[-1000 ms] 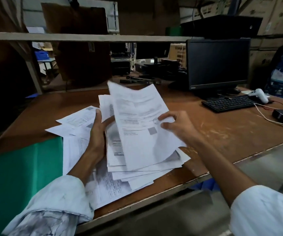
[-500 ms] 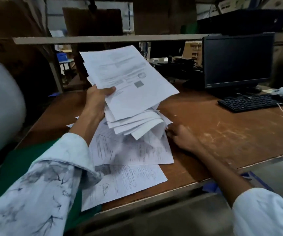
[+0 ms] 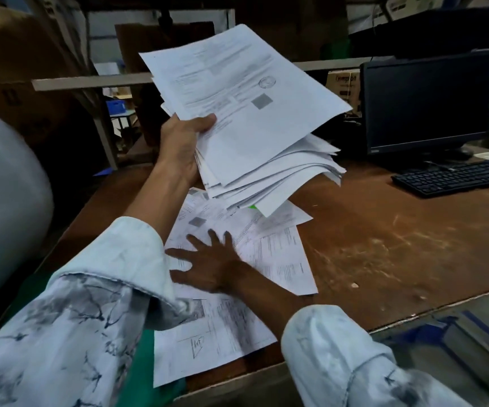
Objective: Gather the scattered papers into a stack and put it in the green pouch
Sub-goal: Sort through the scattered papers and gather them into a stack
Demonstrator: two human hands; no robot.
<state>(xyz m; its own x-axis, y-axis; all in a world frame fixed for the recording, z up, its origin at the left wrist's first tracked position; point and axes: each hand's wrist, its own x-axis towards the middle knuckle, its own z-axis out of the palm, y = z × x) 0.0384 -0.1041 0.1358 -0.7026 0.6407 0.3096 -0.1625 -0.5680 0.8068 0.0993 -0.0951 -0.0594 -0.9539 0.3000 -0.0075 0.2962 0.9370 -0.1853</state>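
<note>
Head view. The left hand (image 3: 183, 148) was raised above the desk, thumb over the top sheet and fingers curled beneath, clamped on a loose sheaf of papers (image 3: 255, 127). The sheaf consisted of thin white printed sheets, unevenly aligned, their free edges fanned and drooping toward the desk; the top sheet bore lines of fine print, a round stamp and a small grey square. The right hand (image 3: 211, 264) lay palm down with fingers spread flat, gripping nothing, on the scattered sheets (image 3: 269, 254) that remained on the desk. These lay overlapping at differing angles, printed with tables and text; the nearest sheet (image 3: 208, 342) overhung the front edge. The green pouch (image 3: 141, 365), smooth and matte, showed as a strip at the near left, partly under that sheet and hidden in part by the pale marbled sleeve (image 3: 69, 333). The desk (image 3: 384, 245) was brown board, scuffed and scratched. At the far right stood a dark flat monitor (image 3: 425, 101) and a black keyboard (image 3: 449, 179).
</note>
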